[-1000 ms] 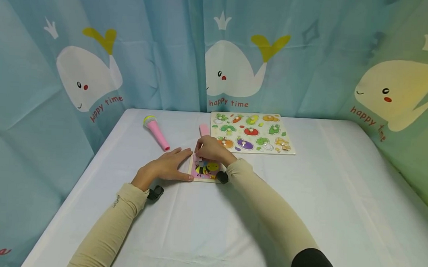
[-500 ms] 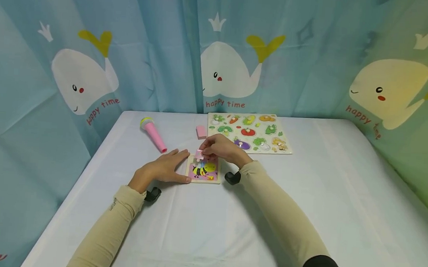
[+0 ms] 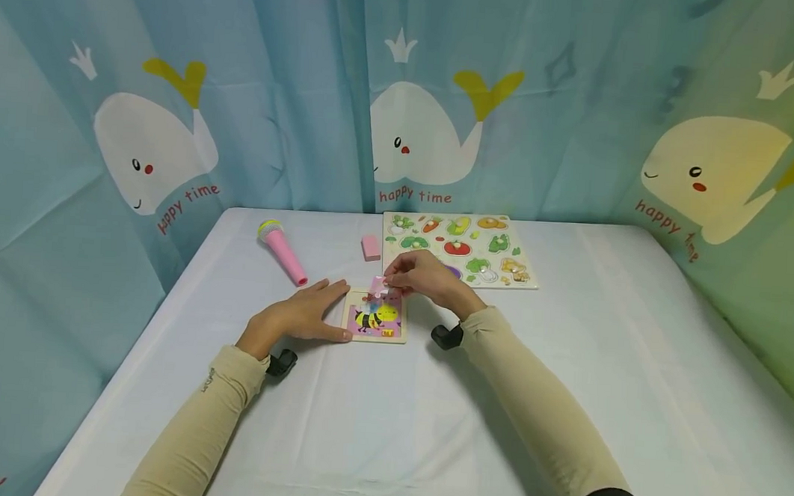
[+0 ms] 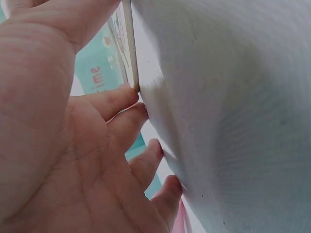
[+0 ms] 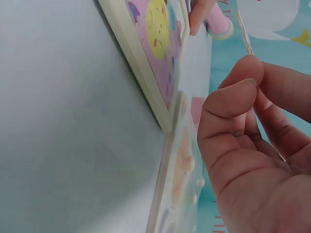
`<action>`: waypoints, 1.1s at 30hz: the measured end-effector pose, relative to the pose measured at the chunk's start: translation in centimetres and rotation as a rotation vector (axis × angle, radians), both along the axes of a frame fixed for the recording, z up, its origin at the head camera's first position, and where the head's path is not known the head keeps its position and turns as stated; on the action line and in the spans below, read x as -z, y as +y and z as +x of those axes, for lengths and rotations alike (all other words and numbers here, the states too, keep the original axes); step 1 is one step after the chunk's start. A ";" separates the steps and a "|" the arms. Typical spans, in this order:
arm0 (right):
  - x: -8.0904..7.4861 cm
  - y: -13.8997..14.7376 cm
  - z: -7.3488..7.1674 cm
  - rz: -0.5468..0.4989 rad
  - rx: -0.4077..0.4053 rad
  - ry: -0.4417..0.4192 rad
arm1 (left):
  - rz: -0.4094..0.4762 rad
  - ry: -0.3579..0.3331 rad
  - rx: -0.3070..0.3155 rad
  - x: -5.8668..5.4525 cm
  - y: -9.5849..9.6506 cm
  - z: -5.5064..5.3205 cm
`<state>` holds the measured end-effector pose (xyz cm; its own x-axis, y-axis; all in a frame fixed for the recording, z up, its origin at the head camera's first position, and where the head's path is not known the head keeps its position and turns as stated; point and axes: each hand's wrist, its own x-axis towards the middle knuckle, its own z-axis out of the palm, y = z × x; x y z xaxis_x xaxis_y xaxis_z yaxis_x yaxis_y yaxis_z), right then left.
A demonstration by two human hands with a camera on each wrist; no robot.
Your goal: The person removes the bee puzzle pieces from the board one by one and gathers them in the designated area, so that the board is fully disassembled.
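Observation:
A small bee jigsaw puzzle (image 3: 374,323) in a pale wooden frame lies on the white table. My left hand (image 3: 306,312) rests beside it with fingers spread, thumb and index fingertip at the frame's left edge; the left wrist view shows those fingers (image 4: 119,102) straight against the corner. Above the top of the frame, my right hand (image 3: 425,278) pinches a pink puzzle piece (image 3: 378,285) between thumb and fingertips. In the right wrist view the piece (image 5: 245,33) appears edge-on, held up off the frame (image 5: 141,73).
Behind the right hand lies a vegetable peg board (image 3: 498,246), partly covered by that hand. A pink block (image 3: 371,247) stands to the board's left, and a pink toy microphone (image 3: 284,253) lies farther left. A blue whale-print curtain (image 3: 297,93) borders the table's back.
My right hand has lifted the pink piece up from the puzzle's upper left and shifted slightly right with it. The left hand has stayed at the frame's edge.

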<state>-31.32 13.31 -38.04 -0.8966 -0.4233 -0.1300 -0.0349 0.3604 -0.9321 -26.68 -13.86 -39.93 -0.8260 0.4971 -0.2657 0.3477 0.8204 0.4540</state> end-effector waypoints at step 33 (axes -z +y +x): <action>-0.2 10.5 1.1 0.073 0.168 0.032 | 0.012 -0.004 0.003 0.2 0.1 0.0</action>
<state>-30.18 23.78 -37.83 -0.9581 -0.2578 -0.1248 0.0019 0.4300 -0.9028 -26.65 -13.72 -40.15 -0.8236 0.5027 -0.2627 0.3481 0.8137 0.4655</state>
